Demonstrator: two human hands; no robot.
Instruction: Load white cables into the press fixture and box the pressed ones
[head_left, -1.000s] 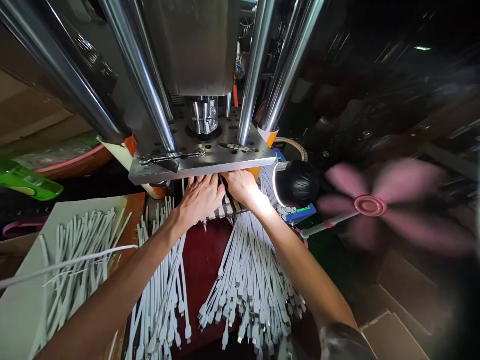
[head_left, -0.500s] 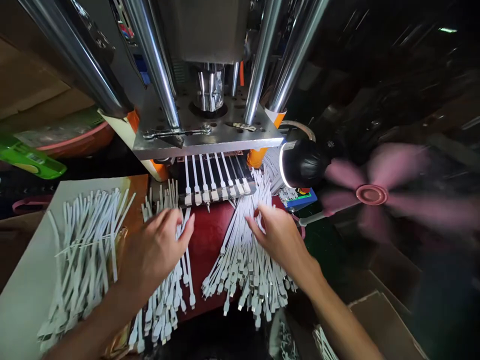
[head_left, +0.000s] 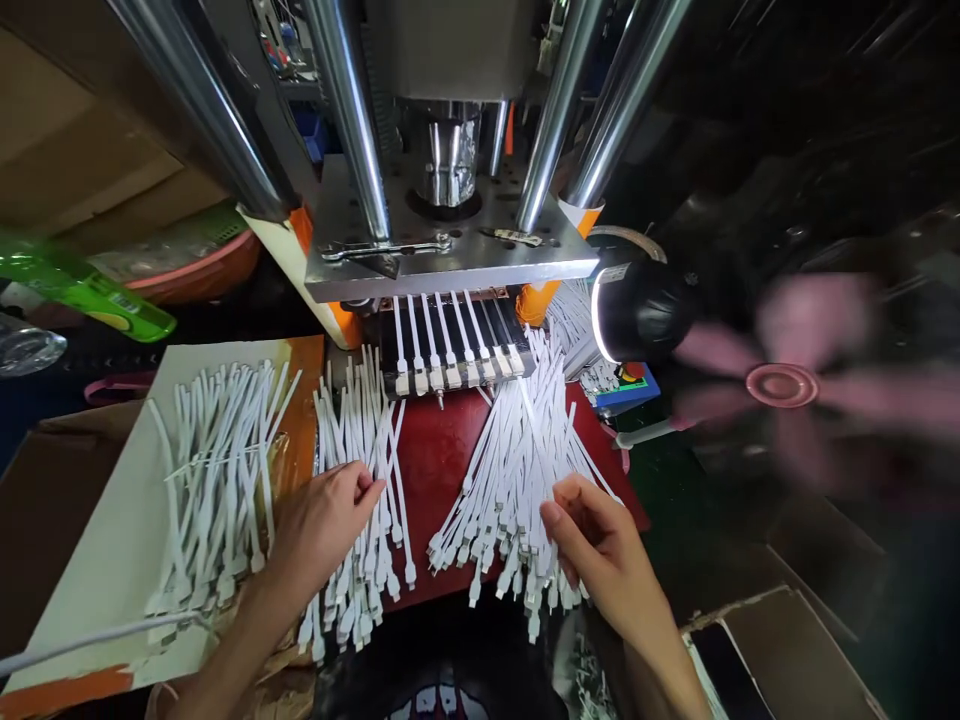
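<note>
My left hand (head_left: 330, 515) is over the middle bundle of white USB cables (head_left: 360, 590), its fingers curled and the thumb against the index finger. Whatever may be between those fingertips is hidden. Over the larger right pile of white USB cables (head_left: 495, 480), my right hand (head_left: 604, 550) has thumb and forefinger closed at a white cable running upward. Ahead of both hands, a black mould block (head_left: 442, 345) holds several white cables side by side, their plugs in a row along its front edge. The press plate (head_left: 465, 265) sits above the block's rear part.
More cables (head_left: 225, 450) lie tied on a board (head_left: 82, 570) at the left. A lit lamp (head_left: 637, 310) and a spinning pink fan (head_left: 784, 385) stand at the right. A wrench (head_left: 390, 247) rests on the press plate. A green bottle (head_left: 97, 300) is far left.
Both hands have come down and back from near the mould block. My thumbs and fingers have closed. The view has shifted slightly, and a grey cord now shows at lower left.
</note>
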